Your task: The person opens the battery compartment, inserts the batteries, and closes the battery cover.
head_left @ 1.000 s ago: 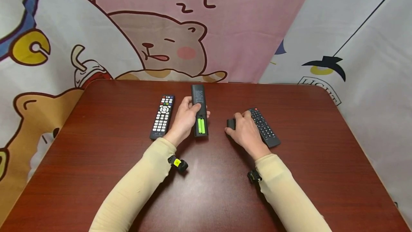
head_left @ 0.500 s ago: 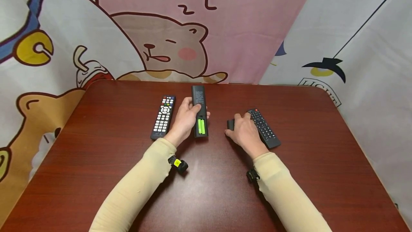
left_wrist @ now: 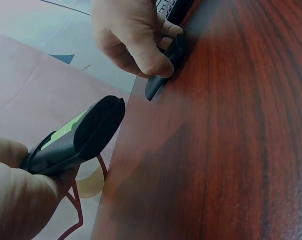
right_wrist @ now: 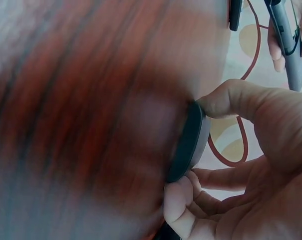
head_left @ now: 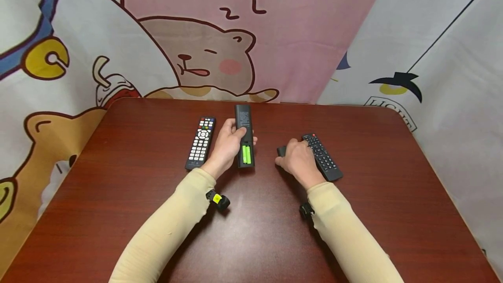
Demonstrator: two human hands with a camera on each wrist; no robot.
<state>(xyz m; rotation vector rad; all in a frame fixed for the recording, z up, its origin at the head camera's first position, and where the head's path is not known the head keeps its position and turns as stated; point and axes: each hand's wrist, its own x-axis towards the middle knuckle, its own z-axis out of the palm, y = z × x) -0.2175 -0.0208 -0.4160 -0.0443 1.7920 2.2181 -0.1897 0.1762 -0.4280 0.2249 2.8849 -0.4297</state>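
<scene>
My left hand [head_left: 225,145] grips a dark remote control [head_left: 243,117], its back turned up and its thumb across it. Two green batteries [head_left: 246,154] sit side by side in the uncovered compartment at its near end. To the right, my right hand [head_left: 299,160] pinches a small black battery cover [right_wrist: 188,145] between thumb and fingers, low over the table or touching it; I cannot tell which. The left wrist view shows the remote's near end raised above the table, apart from the cover.
Left of my left hand lies a black remote with white buttons [head_left: 200,141]. Another black remote [head_left: 323,156] lies face up beside my right hand, partly hidden by it. The brown table [head_left: 251,239] ends at a printed cloth backdrop [head_left: 291,34].
The head view has tilted slightly. My right hand has shifted a little to the left with the battery cover. My left hand keeps its hold on the remote control.
</scene>
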